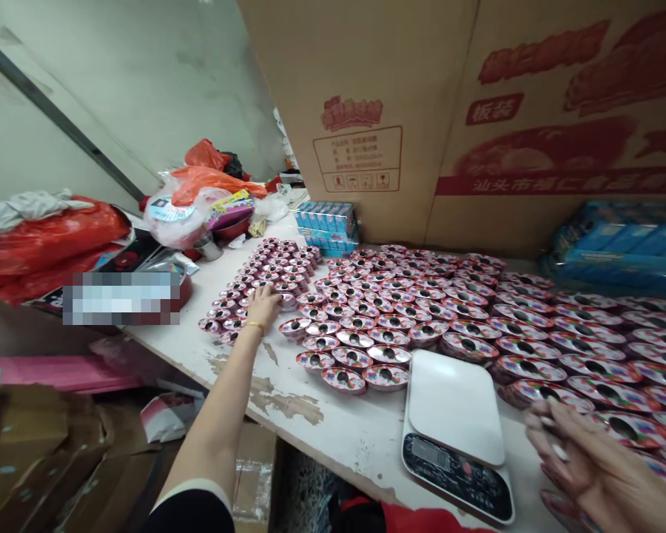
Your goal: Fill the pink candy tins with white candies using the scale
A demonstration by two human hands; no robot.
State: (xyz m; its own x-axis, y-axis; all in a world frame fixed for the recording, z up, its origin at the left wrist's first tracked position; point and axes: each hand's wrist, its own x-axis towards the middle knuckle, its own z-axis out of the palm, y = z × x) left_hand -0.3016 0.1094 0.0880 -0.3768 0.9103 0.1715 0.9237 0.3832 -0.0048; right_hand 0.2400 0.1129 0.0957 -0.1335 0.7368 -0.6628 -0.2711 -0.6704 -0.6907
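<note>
My left hand (263,305), with a yellow bracelet at the wrist, reaches to the right side of a group of small oval packs (238,285). Its fingers are curled down round an oval pack, largely covered by the hand. At the lower right, my right hand (588,451) is closed with small whitish things between its fingers, too blurred to name. It hovers at the front of a larger group of red-and-white oval packs (388,335), each with a dark hole on top. A white kitchen scale (455,407) lies left of my right hand, its plate bare.
Large cardboard boxes (388,81) rise behind the packs, with blue wrapped packs (326,226) before them and more blue packs (633,244) at the right. Plastic bags (211,185) and a red bag (44,244) are at the left. The table edge (311,451) runs along the front.
</note>
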